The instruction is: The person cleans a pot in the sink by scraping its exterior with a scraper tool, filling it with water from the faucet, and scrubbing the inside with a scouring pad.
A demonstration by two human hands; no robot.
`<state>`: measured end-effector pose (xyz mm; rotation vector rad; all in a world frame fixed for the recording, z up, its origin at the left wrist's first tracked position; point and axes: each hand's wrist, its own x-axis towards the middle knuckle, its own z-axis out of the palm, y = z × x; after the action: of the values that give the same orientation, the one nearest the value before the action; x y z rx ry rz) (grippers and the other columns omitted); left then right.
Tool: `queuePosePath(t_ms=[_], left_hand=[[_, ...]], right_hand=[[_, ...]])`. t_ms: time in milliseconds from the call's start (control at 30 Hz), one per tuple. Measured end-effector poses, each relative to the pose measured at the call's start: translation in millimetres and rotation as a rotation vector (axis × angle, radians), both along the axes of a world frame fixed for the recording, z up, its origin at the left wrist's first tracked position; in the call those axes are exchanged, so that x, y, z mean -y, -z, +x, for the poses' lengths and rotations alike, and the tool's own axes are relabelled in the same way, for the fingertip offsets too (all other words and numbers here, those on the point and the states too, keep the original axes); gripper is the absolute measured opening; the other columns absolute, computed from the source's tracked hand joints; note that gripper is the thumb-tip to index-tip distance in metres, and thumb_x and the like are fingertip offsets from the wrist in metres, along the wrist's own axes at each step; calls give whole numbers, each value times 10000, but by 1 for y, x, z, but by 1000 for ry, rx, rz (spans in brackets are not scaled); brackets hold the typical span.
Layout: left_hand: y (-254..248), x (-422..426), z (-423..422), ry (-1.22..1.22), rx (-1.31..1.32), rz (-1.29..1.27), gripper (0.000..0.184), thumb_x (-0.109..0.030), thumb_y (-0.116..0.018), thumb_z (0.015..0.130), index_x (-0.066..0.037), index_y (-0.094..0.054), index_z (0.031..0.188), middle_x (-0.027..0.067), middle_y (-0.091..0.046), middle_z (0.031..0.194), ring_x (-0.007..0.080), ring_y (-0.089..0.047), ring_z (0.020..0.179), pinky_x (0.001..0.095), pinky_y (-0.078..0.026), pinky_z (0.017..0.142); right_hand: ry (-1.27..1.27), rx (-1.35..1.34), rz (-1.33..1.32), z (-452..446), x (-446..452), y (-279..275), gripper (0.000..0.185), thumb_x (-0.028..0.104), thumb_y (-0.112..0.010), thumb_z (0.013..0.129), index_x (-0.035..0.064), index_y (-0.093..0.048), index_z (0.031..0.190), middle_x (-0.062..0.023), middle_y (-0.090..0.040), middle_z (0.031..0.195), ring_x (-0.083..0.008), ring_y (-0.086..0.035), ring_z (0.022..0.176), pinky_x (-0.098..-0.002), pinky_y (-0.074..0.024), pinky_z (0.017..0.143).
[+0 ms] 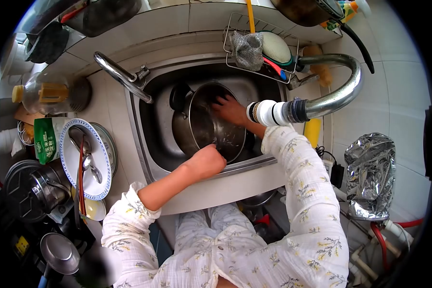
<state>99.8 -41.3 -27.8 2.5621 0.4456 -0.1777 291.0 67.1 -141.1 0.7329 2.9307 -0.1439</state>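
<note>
A steel pot (183,130) with a black handle (179,97) sits tilted in the sink (161,89). At its near rim is my left hand (207,161), closed with the fingers curled over the edge; whatever part of the pot lies under them is hidden. My right hand (231,111) reaches inside the pot, fingers apart and touching or close to the inner wall. I see nothing held in it. The pot's inside looks wet.
A chrome faucet (122,77) reaches over the sink's left edge, and a thick curved faucet (355,79) hangs over the right side. Behind is a wire rack (235,24) with a scrubber and sponge. To the left, a blue-rimmed bowl (67,163) holds spoons and chopsticks.
</note>
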Motion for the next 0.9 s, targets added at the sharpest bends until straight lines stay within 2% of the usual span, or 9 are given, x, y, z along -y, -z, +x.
queuePosePath(t_ms=[67, 167, 267, 367, 467, 567, 733, 800, 900], left_hand=[[-6, -4, -4, -19, 7, 0, 103, -116, -511, 778, -72, -595, 736, 88, -575, 565, 269, -597, 575, 370, -452, 687], [-13, -4, -4, -99, 68, 23, 98, -127, -518, 782, -86, -594, 735, 78, -584, 578, 258, -611, 598, 371, -455, 677], [-13, -1, 0, -147, 54, 47, 97, -136, -521, 787, -96, -596, 740, 73, -591, 589, 253, -618, 612, 374, -457, 675], [-13, 1, -1, -176, 21, 49, 90, -134, -526, 785, -99, -597, 744, 79, -595, 596, 254, -621, 613, 379, -462, 665], [-12, 5, -5, -229, 53, 44, 78, -125, -533, 769, -92, -600, 748, 89, -592, 591, 264, -623, 609, 386, -470, 618], [-8, 4, -12, -224, 87, 14, 76, -118, -540, 752, -75, -602, 753, 102, -585, 581, 283, -622, 602, 396, -473, 569], [-7, -6, -14, -167, 170, -20, 86, -114, -538, 753, -53, -599, 750, 120, -581, 582, 308, -616, 603, 410, -476, 553], [-5, -8, -11, -157, 188, -57, 101, -119, -535, 765, -53, -611, 761, 124, -585, 590, 312, -615, 606, 410, -478, 557], [-1, -10, -10, -150, 149, -74, 129, -131, -528, 787, -53, -630, 786, 126, -593, 602, 315, -613, 606, 415, -480, 566]], right_hand=[[116, 87, 4, 12, 37, 14, 258, 205, -577, 736, 180, -652, 982, -31, -560, 1101, -263, -492, 1047, -405, -408, 874], [322, 128, -397, 15, 75, 6, 272, 225, -624, 743, 162, -645, 1007, -62, -571, 1094, -273, -522, 1009, -384, -432, 859], [365, -12, -813, 16, 95, 0, 305, 241, -665, 747, 177, -638, 1044, -78, -595, 1082, -289, -544, 1019, -370, -459, 852], [551, -41, -1332, 0, 89, -45, 324, 268, -684, 755, 178, -630, 1062, -86, -611, 1055, -292, -559, 1002, -385, -457, 852], [513, -78, -1377, 0, 87, -55, 306, 267, -657, 786, 187, -627, 1080, -77, -607, 1083, -281, -550, 1041, -370, -443, 875], [310, 166, -799, 18, 77, -33, 265, 234, -611, 795, 157, -648, 1046, -66, -606, 1090, -269, -519, 1095, -403, -418, 911], [97, 259, -38, 19, 29, -10, 186, 195, -581, 748, 170, -686, 900, 3, -592, 1032, -248, -502, 1034, -430, -385, 864], [-28, 241, 13, 8, -5, -25, 210, 185, -553, 757, 134, -680, 915, -3, -589, 1056, -239, -493, 1047, -432, -383, 870], [-137, -135, 194, -5, -37, -27, 222, 169, -554, 737, 128, -682, 914, -12, -581, 1090, -237, -478, 1058, -413, -383, 872]])
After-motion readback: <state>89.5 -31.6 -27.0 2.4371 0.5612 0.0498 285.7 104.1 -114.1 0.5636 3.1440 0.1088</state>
